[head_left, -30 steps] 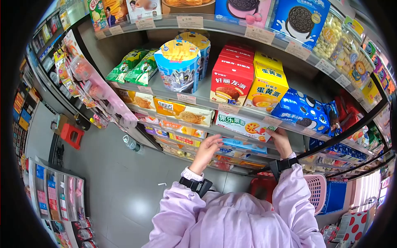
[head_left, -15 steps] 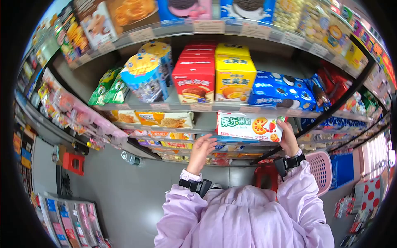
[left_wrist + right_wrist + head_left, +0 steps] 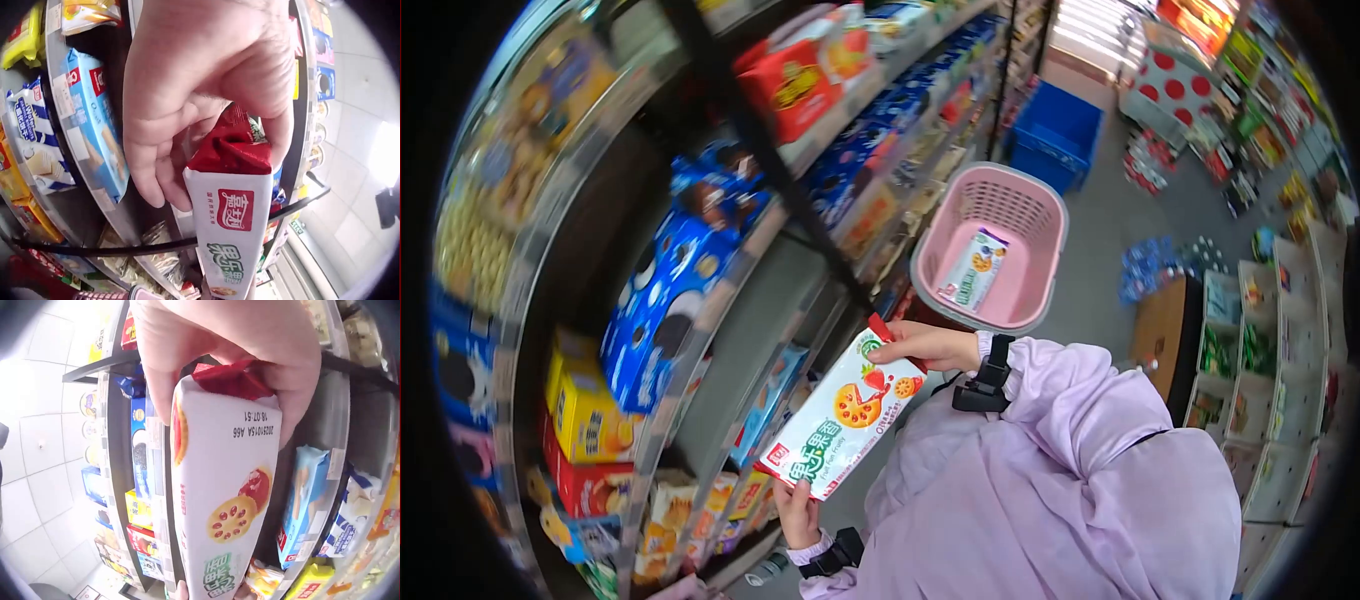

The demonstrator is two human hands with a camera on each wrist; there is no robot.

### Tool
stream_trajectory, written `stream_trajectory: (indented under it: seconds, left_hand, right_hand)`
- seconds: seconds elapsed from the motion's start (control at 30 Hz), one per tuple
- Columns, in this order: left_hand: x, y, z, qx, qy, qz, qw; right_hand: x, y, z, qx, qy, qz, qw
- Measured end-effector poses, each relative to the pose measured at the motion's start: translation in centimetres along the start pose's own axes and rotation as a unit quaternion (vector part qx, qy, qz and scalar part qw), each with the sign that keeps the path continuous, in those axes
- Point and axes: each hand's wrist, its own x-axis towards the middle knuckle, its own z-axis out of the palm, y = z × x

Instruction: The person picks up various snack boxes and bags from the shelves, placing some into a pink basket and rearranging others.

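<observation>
A white biscuit packet [image 3: 852, 412] with red ends and pictures of fruit-filled biscuits is held slanting in front of the body. My right hand [image 3: 935, 346] grips its upper end, thumb across the printed face. At the lower end my left hand [image 3: 799, 515] holds the packet, thumb on the front. The left wrist view shows that hand [image 3: 206, 81] around the crumpled red end. In the right wrist view the other red end sits between thumb and fingers of the right hand [image 3: 231, 337]. Beyond the packet, a similar white packet [image 3: 977, 268] lies inside a pink basket [image 3: 1043, 228].
Snack shelves line the left side, with a blue cookie pack [image 3: 662, 300], yellow boxes [image 3: 590, 415] and a red box [image 3: 590, 480]. A black shelf post [image 3: 775, 165] runs diagonally nearby. A blue bin [image 3: 1055, 135] stands behind the basket. More shelving [image 3: 1270, 360] is at the right.
The packet has come away from the shelf in the right hand. The left hand, free before, now holds its other end. The view and body have turned right towards the pink basket.
</observation>
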Motion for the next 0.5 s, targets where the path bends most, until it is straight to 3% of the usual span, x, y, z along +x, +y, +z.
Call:
stream_trajectory:
  seconds: [0.13, 0.23, 0.37, 0.5]
  left_hand:
    - [2.9, -0.4, 5.1, 0.004, -0.021, -0.026, 0.999]
    - [5.4, -1.3, 8.7, 0.014, -0.041, -0.092, 0.995]
    - [9.3, -4.2, 12.3, 0.036, -0.074, -0.163, 0.983]
    - [12.0, -6.2, 17.9, 0.024, -0.086, -0.234, 0.968]
  right_hand:
    - [-3.7, -0.9, -3.7, 0.053, 0.039, -0.011, 0.998]
    - [-6.7, -1.3, -6.9, 0.100, 0.080, -0.042, 0.991]
    - [-10.9, -2.2, -11.6, 0.137, 0.145, -0.017, 0.980]
    - [-14.5, -3.9, -14.6, 0.271, 0.176, -0.097, 0.942]
